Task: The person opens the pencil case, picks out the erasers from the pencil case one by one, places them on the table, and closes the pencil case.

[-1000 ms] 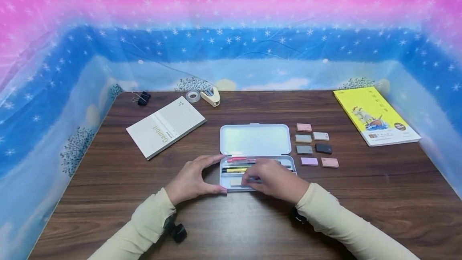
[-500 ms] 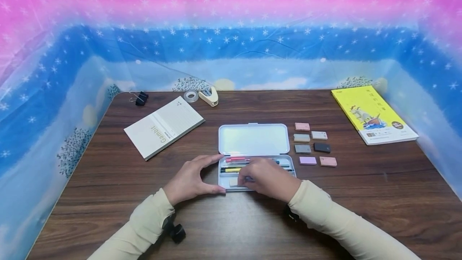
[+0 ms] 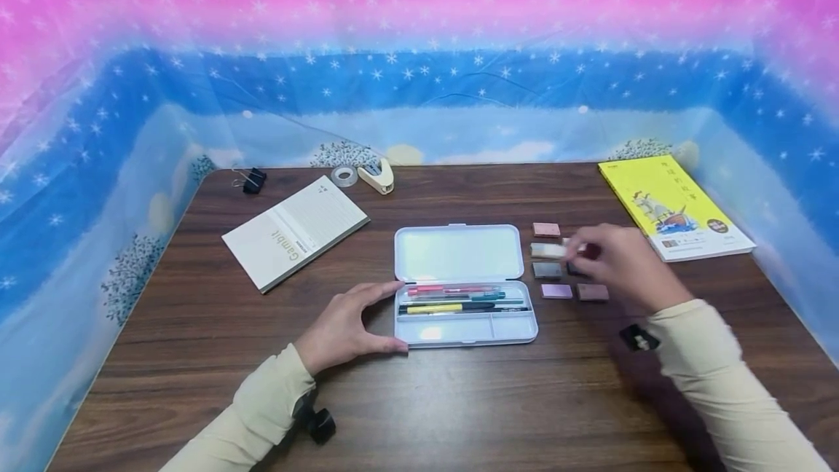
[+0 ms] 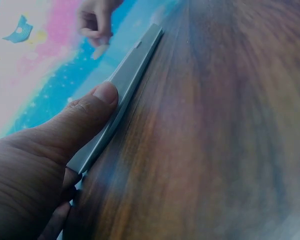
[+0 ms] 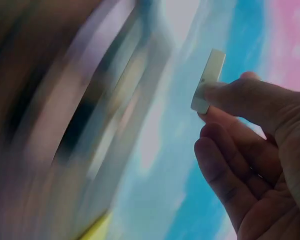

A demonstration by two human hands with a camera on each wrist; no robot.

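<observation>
An open white pencil case [image 3: 452, 331] lies on the table in the head view, its lid tipped back. Several pens [image 3: 452, 307] fill its rear compartment. My left hand [image 3: 341, 328] grips the left end of the case, thumb along the front edge; the left wrist view shows that thumb [image 4: 97, 102] against the side. To the right, my right hand [image 3: 619, 264] hovers over a cluster of erasers. Its thumb and forefinger pinch a pale eraser [image 5: 215, 65]. Below lie a pink eraser [image 3: 546, 229], a grey eraser [image 3: 547, 270] and a purple eraser [image 3: 556, 291]; the hand partly hides others.
A notebook [image 3: 295, 235] lies at the left, with a black binder clip [image 3: 254, 181] behind it. A tape roll [image 3: 344, 176] and a cream stapler [image 3: 376, 177] sit at the back. The yellow book [image 3: 675, 206] is at the right.
My right hand has lifted the pale eraser from the front compartment of the case and carried it right, over the other erasers. My left hand stays on the case.
</observation>
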